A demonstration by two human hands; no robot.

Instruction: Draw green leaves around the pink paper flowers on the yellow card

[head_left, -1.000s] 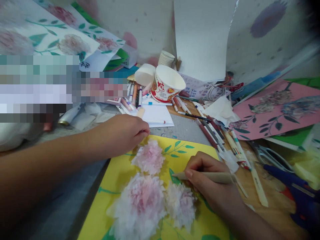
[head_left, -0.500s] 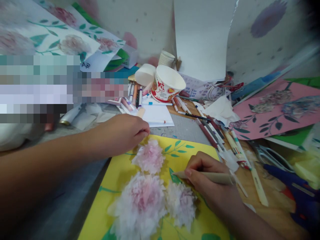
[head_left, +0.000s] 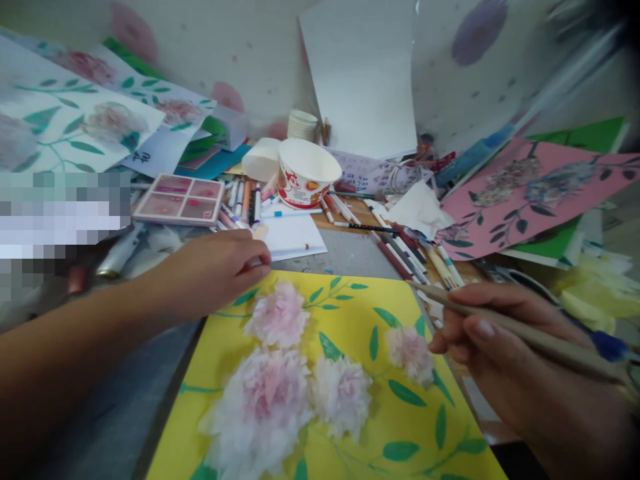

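Note:
A yellow card (head_left: 345, 333) with painted green leaves lies in front of me. Several fluffy pink-white paper flowers (head_left: 267, 400) are stuck on it. My left hand (head_left: 215, 267) rests with curled fingers on the card's top-left corner, pinching its edge. My right hand (head_left: 505, 347) is lifted off the card at the right and grips a long beige pen-like tool (head_left: 520, 333), its tip pointing up-left near a small flower (head_left: 410, 353).
Several markers and pens (head_left: 415, 257) lie scattered behind the card. A paper cup (head_left: 303, 173) lies on its side, a pink paint palette (head_left: 180, 199) to its left. A pink flower card (head_left: 530, 193) sits at the right, more flower sheets (head_left: 75, 123) at the left.
My right hand has lifted away from the card to the right with the tool, uncovering a small flower. The view has swung slightly right. My left hand stays on the corner.

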